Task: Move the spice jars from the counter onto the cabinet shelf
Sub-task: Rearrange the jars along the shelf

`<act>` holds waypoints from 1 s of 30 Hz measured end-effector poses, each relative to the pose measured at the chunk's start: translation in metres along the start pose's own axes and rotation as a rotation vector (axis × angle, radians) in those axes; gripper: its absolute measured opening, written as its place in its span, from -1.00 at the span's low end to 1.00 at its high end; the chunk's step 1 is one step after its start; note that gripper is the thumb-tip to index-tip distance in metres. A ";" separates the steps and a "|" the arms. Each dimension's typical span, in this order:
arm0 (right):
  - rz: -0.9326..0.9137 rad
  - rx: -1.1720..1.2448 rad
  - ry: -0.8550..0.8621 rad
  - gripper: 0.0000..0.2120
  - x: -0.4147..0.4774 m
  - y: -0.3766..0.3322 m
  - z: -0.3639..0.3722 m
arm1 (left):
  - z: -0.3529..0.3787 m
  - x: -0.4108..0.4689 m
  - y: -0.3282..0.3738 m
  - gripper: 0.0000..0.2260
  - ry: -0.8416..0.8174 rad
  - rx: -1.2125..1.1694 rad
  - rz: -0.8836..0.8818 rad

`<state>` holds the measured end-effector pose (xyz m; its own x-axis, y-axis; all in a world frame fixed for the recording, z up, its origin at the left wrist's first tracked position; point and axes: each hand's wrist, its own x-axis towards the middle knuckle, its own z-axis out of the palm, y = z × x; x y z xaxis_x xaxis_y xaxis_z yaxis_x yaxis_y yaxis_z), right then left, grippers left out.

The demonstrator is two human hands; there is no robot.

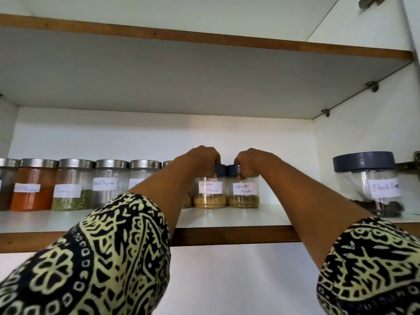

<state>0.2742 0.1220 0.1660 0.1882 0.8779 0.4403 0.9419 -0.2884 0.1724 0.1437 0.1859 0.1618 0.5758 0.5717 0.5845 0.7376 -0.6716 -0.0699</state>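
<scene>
Overhead, both hands (pixel 223 161) outstretched, gripping 2 jar lids (pixel 227 170) on shelf (pixel 250 215)

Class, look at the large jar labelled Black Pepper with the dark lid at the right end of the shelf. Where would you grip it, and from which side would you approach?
Grip the clear body of the large Black Pepper jar just below its dark lid, coming from the open front of the shelf. It stands upright, apart from the other jars, and its wide lid looks too broad for a one-handed top grip, so two hands may be safer.
</scene>
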 end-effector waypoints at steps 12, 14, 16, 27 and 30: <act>-0.025 -0.005 0.014 -0.62 0.001 0.004 0.003 | 0.003 -0.002 -0.001 -0.68 0.018 -0.026 -0.004; -0.030 -0.019 0.005 -0.57 -0.003 0.004 0.004 | 0.004 -0.011 -0.002 -0.60 0.019 -0.062 -0.016; -0.035 0.016 0.019 -0.43 -0.009 0.006 0.004 | -0.002 -0.022 0.001 -0.43 0.026 -0.112 -0.023; -0.021 0.286 0.395 -0.68 -0.158 0.036 0.009 | -0.032 -0.159 0.129 -0.68 0.189 0.017 0.038; 0.033 0.321 0.363 -0.70 -0.205 0.062 0.026 | -0.012 -0.202 0.151 -0.67 0.134 0.049 0.041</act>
<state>0.3008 -0.0663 0.0634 0.1643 0.6638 0.7296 0.9860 -0.1312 -0.1027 0.1347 -0.0367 0.0427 0.5560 0.4741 0.6827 0.7327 -0.6674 -0.1333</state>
